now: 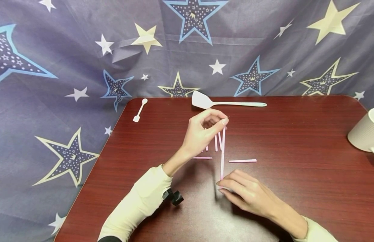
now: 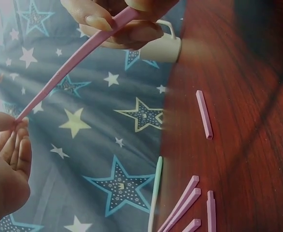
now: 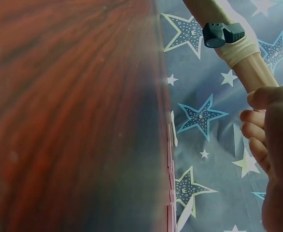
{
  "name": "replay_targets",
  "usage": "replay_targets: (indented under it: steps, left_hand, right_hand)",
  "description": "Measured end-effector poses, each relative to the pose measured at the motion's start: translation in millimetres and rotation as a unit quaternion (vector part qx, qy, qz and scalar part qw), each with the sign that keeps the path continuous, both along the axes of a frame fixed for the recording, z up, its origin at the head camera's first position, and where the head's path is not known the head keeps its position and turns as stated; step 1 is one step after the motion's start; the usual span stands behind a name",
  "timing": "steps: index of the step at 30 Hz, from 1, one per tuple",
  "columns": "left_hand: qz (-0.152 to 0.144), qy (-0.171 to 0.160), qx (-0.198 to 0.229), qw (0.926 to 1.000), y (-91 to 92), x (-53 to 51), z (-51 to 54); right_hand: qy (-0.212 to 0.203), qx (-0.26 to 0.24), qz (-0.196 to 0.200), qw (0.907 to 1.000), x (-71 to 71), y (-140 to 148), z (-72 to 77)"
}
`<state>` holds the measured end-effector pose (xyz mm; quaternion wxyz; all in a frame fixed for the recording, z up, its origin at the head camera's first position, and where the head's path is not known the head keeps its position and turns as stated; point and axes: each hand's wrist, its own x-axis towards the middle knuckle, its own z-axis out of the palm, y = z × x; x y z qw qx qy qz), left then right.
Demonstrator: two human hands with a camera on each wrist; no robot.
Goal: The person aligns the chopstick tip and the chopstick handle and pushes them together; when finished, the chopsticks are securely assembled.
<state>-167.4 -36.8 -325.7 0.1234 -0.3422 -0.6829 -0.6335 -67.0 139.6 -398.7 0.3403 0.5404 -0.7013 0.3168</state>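
White spoon: lying near the far left corner of the table, well apart from both hands

Left hand: pinching the upper end of the long pink stick between thumb and fingertips, leaving no gap beyond the stick's own thickness

Loose pink sticks: resting on the wood beyond the left hand, which is partly hiding them

Long pink stick: running steeply between the two hands, its ends sitting in the fingertips and its middle going bare, with a faint line, perhaps a joint, showing partway along

Pinched ends: doing this well is probably calling for light, even pressure, both hands lining up along one axis and any push going lengthwise, since sideways force may be bending so thin a piece

Spatula: lying along the back edge, beyond the hands

Lone pink stick: lying just right of the held one, apart from either hand

Right hand: pinching the lower end between thumb and fingers, closing narrowly around it

Pale mug: standing at far right, well apart from the hold
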Motion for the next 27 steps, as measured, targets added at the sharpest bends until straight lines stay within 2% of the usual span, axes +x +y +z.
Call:
replay_targets:
  steps: [12,21,27]
  left_hand:
    - [0.004,-0.009,0.012,0.9999,2.3,1.7,-2.5]
    - [-0.001,-0.026,0.029,0.9992,1.6,3.0,-5.2]
    - [-0.010,-0.024,0.013,0.9996,1.4,0.6,-7.0]
  right_hand:
    - [0.044,-0.002,0.003,0.9990,-2.6,-0.6,2.6]
    - [0.047,0.000,0.004,0.9989,-2.9,-0.1,1.0]
    - [0.052,0.007,-0.004,0.9986,-3.7,0.1,1.2]
